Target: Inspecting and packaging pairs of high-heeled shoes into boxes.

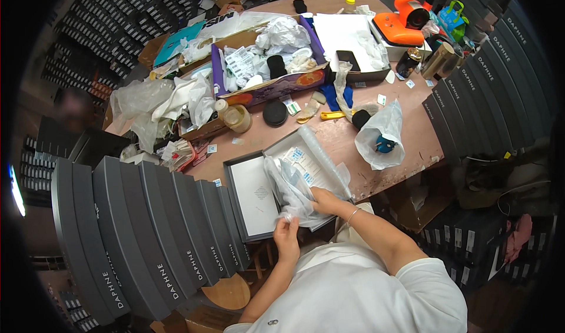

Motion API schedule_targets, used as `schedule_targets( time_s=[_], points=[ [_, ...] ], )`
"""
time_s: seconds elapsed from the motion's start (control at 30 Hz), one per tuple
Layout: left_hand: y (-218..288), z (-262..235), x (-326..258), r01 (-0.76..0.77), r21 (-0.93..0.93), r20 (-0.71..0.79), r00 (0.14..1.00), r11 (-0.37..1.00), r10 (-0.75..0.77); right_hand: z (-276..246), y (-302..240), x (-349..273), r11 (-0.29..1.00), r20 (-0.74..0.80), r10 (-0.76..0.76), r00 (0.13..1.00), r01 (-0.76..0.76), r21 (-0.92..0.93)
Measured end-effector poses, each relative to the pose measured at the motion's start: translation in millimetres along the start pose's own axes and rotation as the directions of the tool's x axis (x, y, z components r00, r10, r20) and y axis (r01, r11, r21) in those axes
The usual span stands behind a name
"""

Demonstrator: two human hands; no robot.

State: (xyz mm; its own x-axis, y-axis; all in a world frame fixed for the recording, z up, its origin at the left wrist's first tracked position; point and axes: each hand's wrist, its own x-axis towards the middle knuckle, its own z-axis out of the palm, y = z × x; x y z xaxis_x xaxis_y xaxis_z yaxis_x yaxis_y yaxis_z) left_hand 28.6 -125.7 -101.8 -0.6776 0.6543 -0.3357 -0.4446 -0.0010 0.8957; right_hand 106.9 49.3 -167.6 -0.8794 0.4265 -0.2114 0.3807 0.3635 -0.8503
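An open grey shoe box (239, 227) lies at the table's near edge, its white-lined lid side on the left. Inside the box is a thin, crumpled clear plastic bag (294, 195), with white printed packets (300, 163) beyond it and a roll of bubble wrap (323, 156) along the far right side. My left hand (286, 232) pinches the bag's near end at the box's front edge. Over the box's right half, my right hand (325, 202) is closed on the bag; its fingertips are partly hidden. What the bag contains is unclear.
Tall stacks of grey shoe boxes stand at the left (129, 227) and the right (488, 92). Farther back are a purple carton (268, 95) of wrappings, a jar (236, 118), a black round tin (275, 113), a white plastic bag (376, 153) and an orange device (400, 24).
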Motion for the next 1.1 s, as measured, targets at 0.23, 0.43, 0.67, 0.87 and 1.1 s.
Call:
schedule_targets(
  time_s=[0.23, 0.43, 0.67, 0.87, 1.1],
  points=[
    [25, 23, 0, -0.611, 0.526, 0.643, 0.741, 0.592, 0.194, 7, -19, 3, 0.975, -0.021, 0.020, 1.000, -0.024, -0.220],
    [26, 2, 53, -0.735, 0.607, 0.624, 0.676, 0.303, 0.391, -155, -72, -68, 0.821, -0.599, -0.254, 0.760, -0.157, -0.549],
    [20, 90, 107, -0.824, 0.516, 0.856, 0.503, 0.235, -0.116, -235, 5, -90, 0.762, -0.710, -0.119, 0.694, -0.395, -0.514],
    [35, 66, 108, -0.752, 0.637, 0.769, 0.605, -0.168, 0.208, -236, 20, -97, 0.855, -0.807, -0.067, 0.587, -0.383, -0.350],
    [18, 77, 146, -0.666, 0.745, 0.595, 0.680, -0.023, -0.429, -284, -26, -80, 0.958, -0.842, -0.137, 0.521, -0.148, -0.247]
  ],
)
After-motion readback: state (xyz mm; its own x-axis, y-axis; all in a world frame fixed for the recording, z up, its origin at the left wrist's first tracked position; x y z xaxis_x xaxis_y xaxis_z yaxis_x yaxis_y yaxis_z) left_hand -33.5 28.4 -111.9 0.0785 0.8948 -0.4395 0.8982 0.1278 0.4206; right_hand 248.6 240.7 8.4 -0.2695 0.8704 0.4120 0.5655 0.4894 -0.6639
